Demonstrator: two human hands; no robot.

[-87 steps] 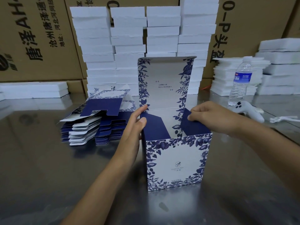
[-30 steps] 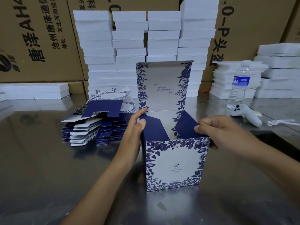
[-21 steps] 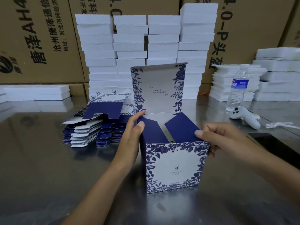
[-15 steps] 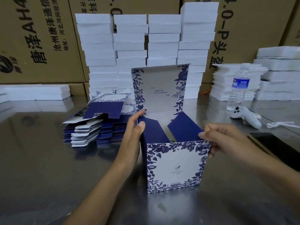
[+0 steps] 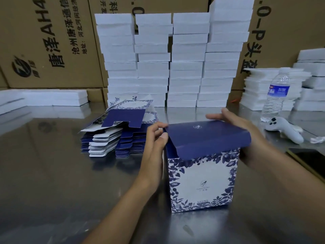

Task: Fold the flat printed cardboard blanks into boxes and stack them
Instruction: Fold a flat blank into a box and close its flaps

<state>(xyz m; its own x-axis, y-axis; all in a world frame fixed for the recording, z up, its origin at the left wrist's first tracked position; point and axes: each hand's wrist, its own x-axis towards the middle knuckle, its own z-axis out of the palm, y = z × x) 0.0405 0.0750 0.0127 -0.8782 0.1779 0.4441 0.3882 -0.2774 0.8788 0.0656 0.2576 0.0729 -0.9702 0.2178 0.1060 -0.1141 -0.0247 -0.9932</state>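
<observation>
A blue-and-white floral box [image 5: 202, 182] stands upright on the steel table [image 5: 52, 182] in front of me. Its dark blue lid [image 5: 205, 136] is folded down over the top, the front tuck flap bent and lying outside the front wall. My left hand [image 5: 154, 143] rests against the box's left top corner, fingertips touching the lid's left edge. My right hand [image 5: 244, 136] lies over the lid's right and back side with fingers spread along it. A pile of flat printed blanks [image 5: 117, 131] lies to the left of the box.
Tall stacks of white foam blocks [image 5: 168, 59] stand behind the box, with more foam [image 5: 274, 88] at the right. A water bottle [image 5: 276, 95], a white handheld controller [image 5: 284, 129] and a dark phone [image 5: 313, 161] lie at the right. Brown cartons [image 5: 47, 41] line the back.
The upright lid has come down over the box top. My right hand left the right side flap and now lies on the lid; both side flaps are hidden beneath it.
</observation>
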